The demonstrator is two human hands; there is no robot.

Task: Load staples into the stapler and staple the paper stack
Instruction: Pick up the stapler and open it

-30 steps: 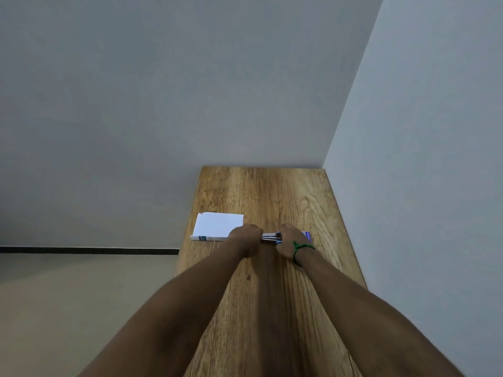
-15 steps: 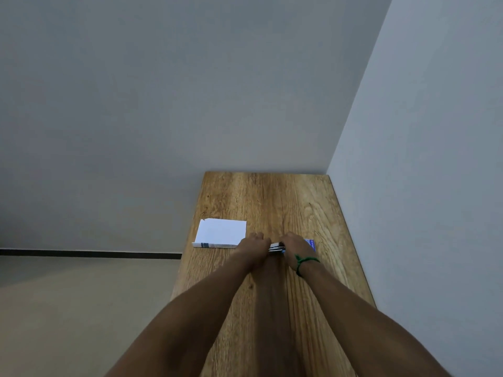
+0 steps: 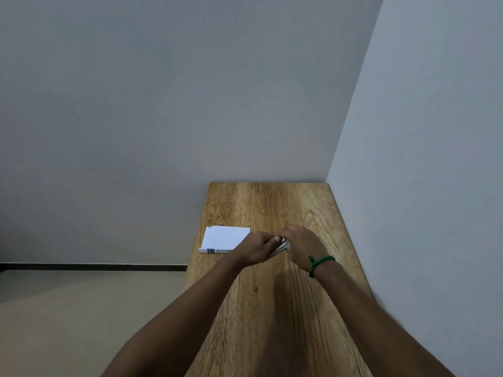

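A white paper stack (image 3: 225,238) with a blue-printed front edge lies near the left edge of the wooden table (image 3: 272,205). Just right of it, both my hands meet over the stapler (image 3: 283,244), of which only a small dark and silvery part shows between them. My left hand (image 3: 257,247) grips its left end, fingers curled. My right hand (image 3: 303,242), with a green band on the wrist, covers its right end. The staples are not visible.
The narrow table runs away from me into a corner, with a grey wall along its right side and another at its far end. Its left edge drops to a beige floor.
My right hand has slid left over the stapler, hiding the blue piece that showed at its right. The hands are closer together and the stapler looks tilted.
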